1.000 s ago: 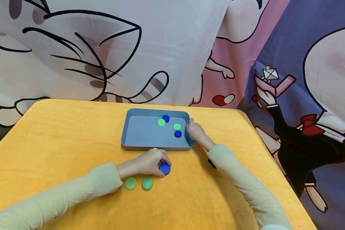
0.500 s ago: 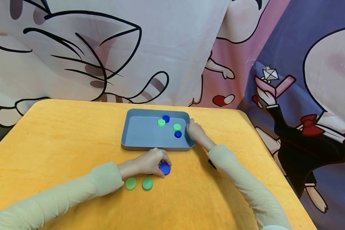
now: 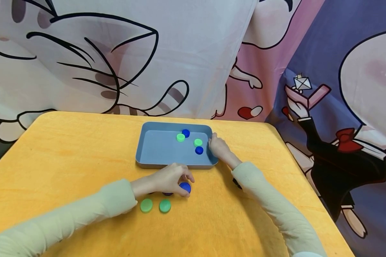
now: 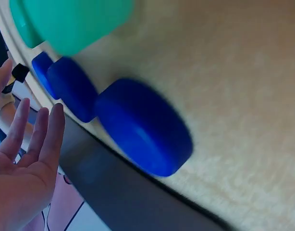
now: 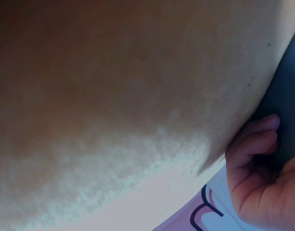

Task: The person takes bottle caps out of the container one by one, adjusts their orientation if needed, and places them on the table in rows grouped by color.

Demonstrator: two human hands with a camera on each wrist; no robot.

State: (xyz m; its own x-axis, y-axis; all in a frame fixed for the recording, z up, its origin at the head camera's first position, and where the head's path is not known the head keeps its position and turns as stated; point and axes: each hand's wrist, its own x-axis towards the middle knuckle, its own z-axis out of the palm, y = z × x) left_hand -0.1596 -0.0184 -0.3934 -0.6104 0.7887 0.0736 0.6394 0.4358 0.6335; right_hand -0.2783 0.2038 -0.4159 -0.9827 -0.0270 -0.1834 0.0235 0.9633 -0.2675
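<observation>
Resting on the worktop [image 3: 93, 153] before the tray [image 3: 159, 147], a blue disc [image 3: 186, 186] is being framed by the left hand [image 3: 169, 179], its grip wide. The tray's right end is being held by the right hand [image 3: 220, 147], its grip curled.

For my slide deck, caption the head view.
Left hand at a blue disc, right hand holding the blue-grey tray.

Both the left hand [image 3: 167, 180] and right hand [image 3: 220, 147] are bare. The left sleeve [image 3: 67, 218] and right sleeve [image 3: 278, 212] are long, pale greenish cream and lightly creased, ending in broad, plain matching cuffs [image 3: 119, 200]. A small dark piece [image 3: 236, 183] shows beneath the right one.
</observation>
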